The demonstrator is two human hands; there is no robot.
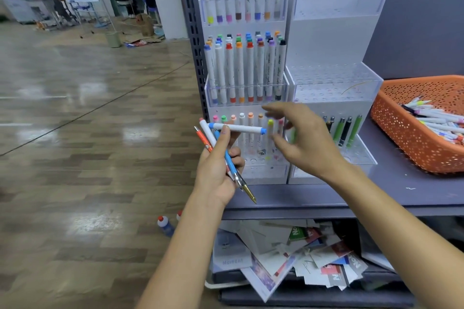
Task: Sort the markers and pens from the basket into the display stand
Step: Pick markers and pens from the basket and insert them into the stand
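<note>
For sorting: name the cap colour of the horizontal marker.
Blue, both ends of the marker; head view.

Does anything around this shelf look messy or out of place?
Yes. Two small bottles are on the floor beside the top shelf. The lower shelf holds a jumbled heap of booklets, with one poking past its front edge.

Your grey shelf (pixel 391 193) bears two clear acrylic display stands side by side: the left stand (pixel 263 173) crowded with markers (pixel 249 70), the right stand (pixel 334 45) mostly bare. Near it, on your right, sits an orange perforated basket (pixel 406 143) heaped with more markers.
</note>
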